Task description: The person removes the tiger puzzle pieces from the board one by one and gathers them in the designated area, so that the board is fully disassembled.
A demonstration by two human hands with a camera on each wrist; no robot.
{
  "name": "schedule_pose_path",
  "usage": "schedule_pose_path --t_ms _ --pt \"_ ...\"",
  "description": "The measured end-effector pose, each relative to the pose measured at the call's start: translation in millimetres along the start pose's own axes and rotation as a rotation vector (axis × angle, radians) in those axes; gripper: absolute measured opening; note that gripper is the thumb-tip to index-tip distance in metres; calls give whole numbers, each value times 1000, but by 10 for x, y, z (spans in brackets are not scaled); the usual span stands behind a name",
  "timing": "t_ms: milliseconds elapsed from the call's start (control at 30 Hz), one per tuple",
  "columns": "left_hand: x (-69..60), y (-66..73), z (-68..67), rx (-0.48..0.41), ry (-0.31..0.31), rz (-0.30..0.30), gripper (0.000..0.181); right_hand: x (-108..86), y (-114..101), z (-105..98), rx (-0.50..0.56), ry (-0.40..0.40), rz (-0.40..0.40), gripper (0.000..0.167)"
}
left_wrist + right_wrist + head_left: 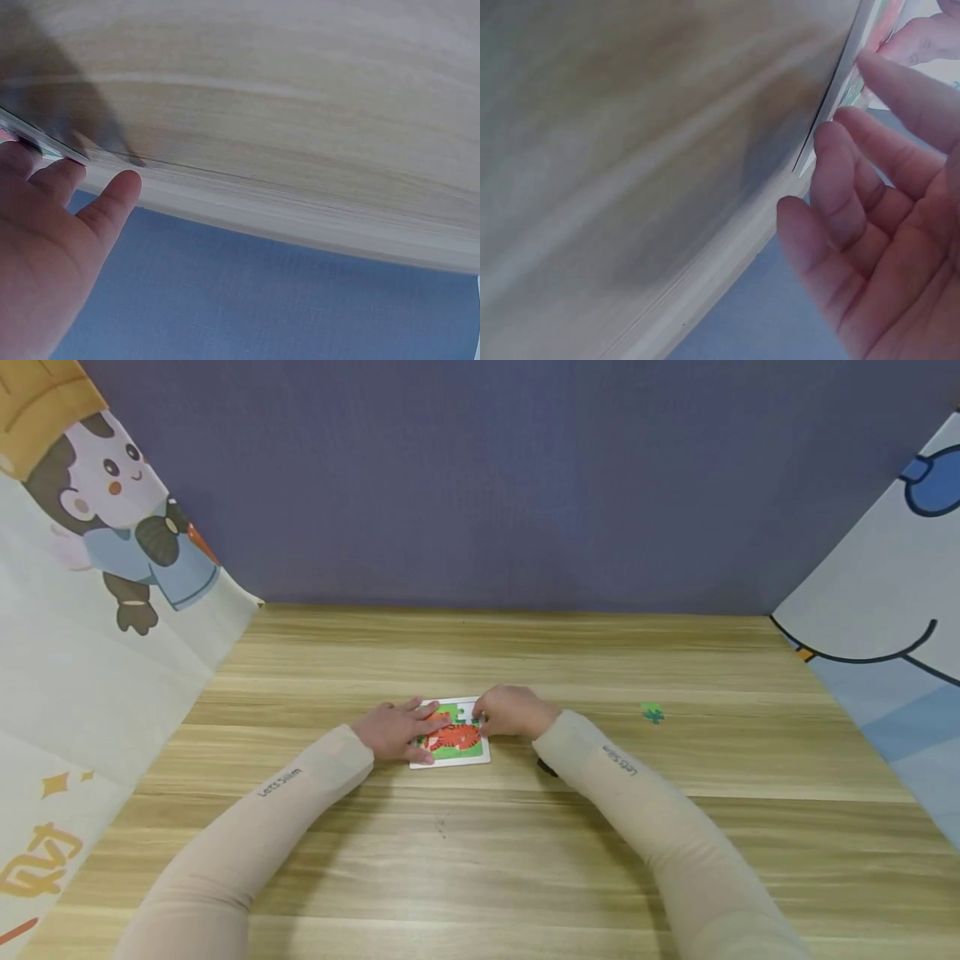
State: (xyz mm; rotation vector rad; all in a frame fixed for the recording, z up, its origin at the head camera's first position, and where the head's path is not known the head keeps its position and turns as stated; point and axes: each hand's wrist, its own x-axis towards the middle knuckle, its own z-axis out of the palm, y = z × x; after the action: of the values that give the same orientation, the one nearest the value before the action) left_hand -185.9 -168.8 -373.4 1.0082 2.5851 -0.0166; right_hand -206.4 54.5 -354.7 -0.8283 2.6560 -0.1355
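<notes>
A small jigsaw puzzle (pixel 455 740) with an orange striped animal on green lies in a white frame on the table. Across its left part rests my left hand (pixel 392 731), fingers spread; the left wrist view shows some of its fingers (pixel 109 206) along the frame's edge. At the puzzle's upper right, beside a bare white patch, is my right hand (pixel 513 711), thumb and index finger bent toward each other. They seem to pinch a small green puzzle piece, mostly hidden. The other fingers (pixel 832 180) curl loosely beside the frame in the right wrist view.
A loose green puzzle piece (pixel 652 712) lies farther right on the wooden table (pixel 465 868). Some small black object (pixel 547 767) is partly hidden by the right sleeve. A dark blue panel (pixel 495 485) stands at the back, with printed panels at both sides.
</notes>
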Motion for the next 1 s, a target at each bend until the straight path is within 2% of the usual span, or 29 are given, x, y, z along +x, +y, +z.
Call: schedule_pose_path --t_ms 467,733,900,1000 --pt "-9 10 -9 8 2 3 72 31 -23 9 27 -16 -6 29" --pt "11 8 3 2 -1 13 72 53 -26 6 49 -25 23 25" --pt "7 -2 12 -5 23 19 73 65 2 3 107 -5 35 17" --pt "1 -3 21 9 21 20 73 60 27 5 205 0 37 10"
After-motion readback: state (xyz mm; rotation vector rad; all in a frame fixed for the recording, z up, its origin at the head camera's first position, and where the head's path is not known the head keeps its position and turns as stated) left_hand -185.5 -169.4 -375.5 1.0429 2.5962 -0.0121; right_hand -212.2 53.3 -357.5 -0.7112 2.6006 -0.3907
